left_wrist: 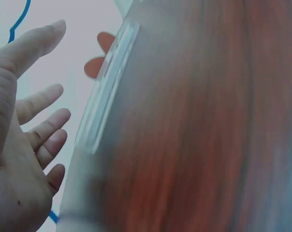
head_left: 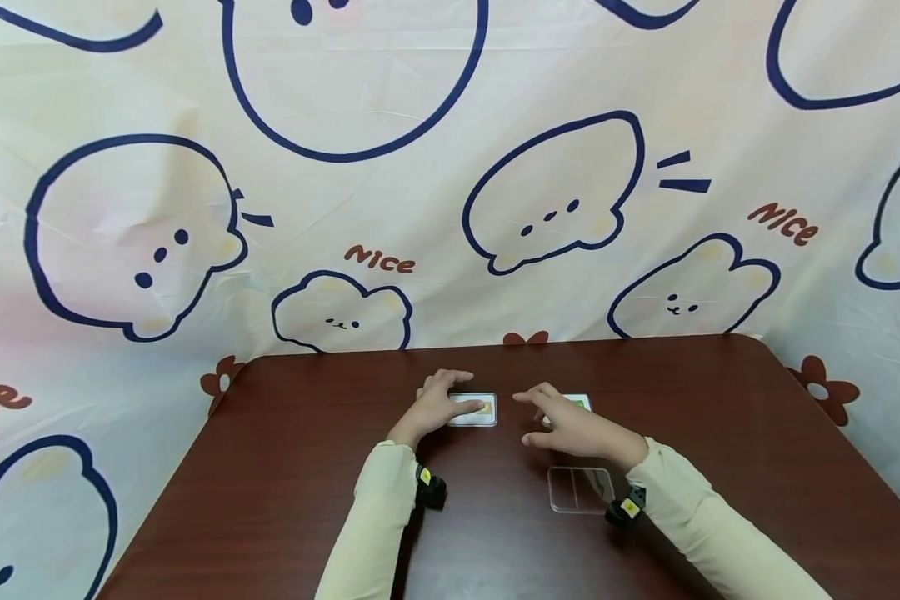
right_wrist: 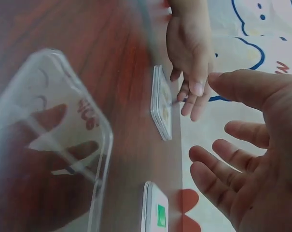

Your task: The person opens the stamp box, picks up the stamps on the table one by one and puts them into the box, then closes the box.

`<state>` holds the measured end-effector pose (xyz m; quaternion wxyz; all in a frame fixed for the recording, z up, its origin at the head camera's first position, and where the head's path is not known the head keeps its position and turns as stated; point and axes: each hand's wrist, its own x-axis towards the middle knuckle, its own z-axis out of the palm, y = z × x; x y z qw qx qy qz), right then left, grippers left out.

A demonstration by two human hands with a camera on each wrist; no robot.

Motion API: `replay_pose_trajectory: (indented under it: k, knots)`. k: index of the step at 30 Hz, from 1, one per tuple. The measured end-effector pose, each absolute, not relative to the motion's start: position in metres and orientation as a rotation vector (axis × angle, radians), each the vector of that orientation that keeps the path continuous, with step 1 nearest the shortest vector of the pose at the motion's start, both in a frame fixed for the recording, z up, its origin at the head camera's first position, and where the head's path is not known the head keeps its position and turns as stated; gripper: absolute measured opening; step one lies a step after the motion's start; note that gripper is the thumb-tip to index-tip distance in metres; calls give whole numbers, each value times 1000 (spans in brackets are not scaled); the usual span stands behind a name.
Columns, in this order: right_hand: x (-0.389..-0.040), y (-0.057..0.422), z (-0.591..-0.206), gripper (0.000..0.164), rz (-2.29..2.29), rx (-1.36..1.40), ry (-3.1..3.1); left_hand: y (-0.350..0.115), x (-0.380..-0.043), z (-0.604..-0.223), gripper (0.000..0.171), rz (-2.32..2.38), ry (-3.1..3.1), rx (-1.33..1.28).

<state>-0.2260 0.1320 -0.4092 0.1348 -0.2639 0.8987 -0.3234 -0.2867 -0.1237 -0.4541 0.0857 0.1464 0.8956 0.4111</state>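
My left hand (head_left: 435, 407) hovers around a flat clear case (head_left: 461, 419) with a white insert and a small yellowish picture; in the head view the thumb overlaps it. Its fingers are spread and grip nothing, as the left wrist view also shows beside the edge of the case (left_wrist: 107, 92). My right hand (head_left: 570, 425), fingers loosely extended and holding nothing, is over a second flat case with a green mark (head_left: 579, 402), partly hidden by the hand. In the right wrist view this second case (right_wrist: 155, 208) lies on the table apart from the first (right_wrist: 160, 104).
A clear, shallow plastic box or lid with a divider line (head_left: 570, 492) lies nearer me, beside my right wrist. The dark brown wooden table (head_left: 285, 500) ends at a back edge just beyond the cases. A printed cloth (head_left: 435, 208) hangs behind it and at the sides.
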Motion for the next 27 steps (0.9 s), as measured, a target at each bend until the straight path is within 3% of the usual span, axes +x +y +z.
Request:
replay_pose_trajectory:
  k: [11,27]
  knots:
    - [-198,174,-422,60,-935,-764,2598,-90,-288,-447,53,1405,2563,523]
    - [-165,210,-434,65,-797,-760,2679,-44,-284,-450,56,1227,2607,607]
